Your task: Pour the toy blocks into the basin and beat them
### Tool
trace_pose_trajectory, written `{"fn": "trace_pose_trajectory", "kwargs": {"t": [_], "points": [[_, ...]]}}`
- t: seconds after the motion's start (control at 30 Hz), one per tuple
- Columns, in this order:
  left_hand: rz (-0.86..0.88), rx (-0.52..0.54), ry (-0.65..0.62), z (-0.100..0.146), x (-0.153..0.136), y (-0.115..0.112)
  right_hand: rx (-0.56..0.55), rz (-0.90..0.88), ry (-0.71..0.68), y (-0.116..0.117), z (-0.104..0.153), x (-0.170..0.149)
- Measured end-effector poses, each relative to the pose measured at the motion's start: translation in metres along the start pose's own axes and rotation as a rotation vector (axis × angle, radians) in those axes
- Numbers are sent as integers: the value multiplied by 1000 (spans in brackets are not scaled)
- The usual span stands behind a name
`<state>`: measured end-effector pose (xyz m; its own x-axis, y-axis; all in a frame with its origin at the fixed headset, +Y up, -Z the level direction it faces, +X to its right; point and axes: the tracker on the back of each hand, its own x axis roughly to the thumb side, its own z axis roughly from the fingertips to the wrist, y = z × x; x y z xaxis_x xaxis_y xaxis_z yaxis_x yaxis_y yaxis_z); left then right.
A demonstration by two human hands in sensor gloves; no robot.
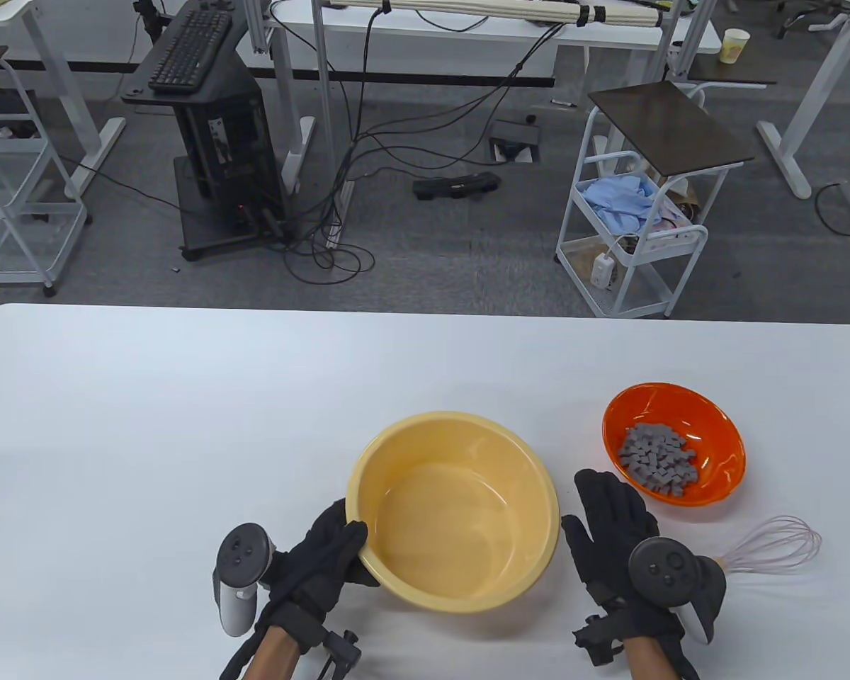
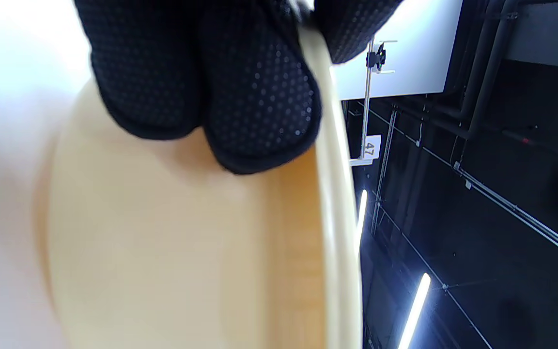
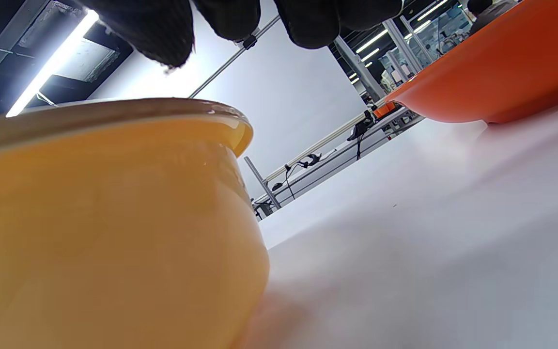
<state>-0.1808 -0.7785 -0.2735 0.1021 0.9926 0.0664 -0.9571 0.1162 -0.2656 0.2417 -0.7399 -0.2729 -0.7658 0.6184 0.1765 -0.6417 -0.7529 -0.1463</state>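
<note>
An empty yellow basin stands on the white table near its front edge. My left hand grips the basin's left rim, thumb over the lip and fingers against the outer wall. My right hand hovers just right of the basin with straight fingers, apart from it and holding nothing. Beyond that hand sits an orange bowl holding several grey toy blocks. A wire whisk lies on the table to the right of my right hand.
The white table stretches wide to the left and behind the basin. Past its far edge are a white cart, a black stand with a keyboard and cables on the floor.
</note>
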Motion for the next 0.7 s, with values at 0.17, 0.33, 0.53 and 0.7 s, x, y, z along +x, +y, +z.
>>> {"fn": "trace_pose_trajectory", "kwargs": {"t": [0.17,0.33,0.53,0.7], "points": [[8,-57,19,-2,-3,-11,-2,-1,1,-1,0,-1],[31,-104,35,-4,-5,-17,-2,-2,1,-1,0,-1],[56,-218,75,-6,-8,-23,3,-3,2,-1,0,-1],[-43,-195,113,-3,-2,-13,3,-4,7,0,0,-1]]}}
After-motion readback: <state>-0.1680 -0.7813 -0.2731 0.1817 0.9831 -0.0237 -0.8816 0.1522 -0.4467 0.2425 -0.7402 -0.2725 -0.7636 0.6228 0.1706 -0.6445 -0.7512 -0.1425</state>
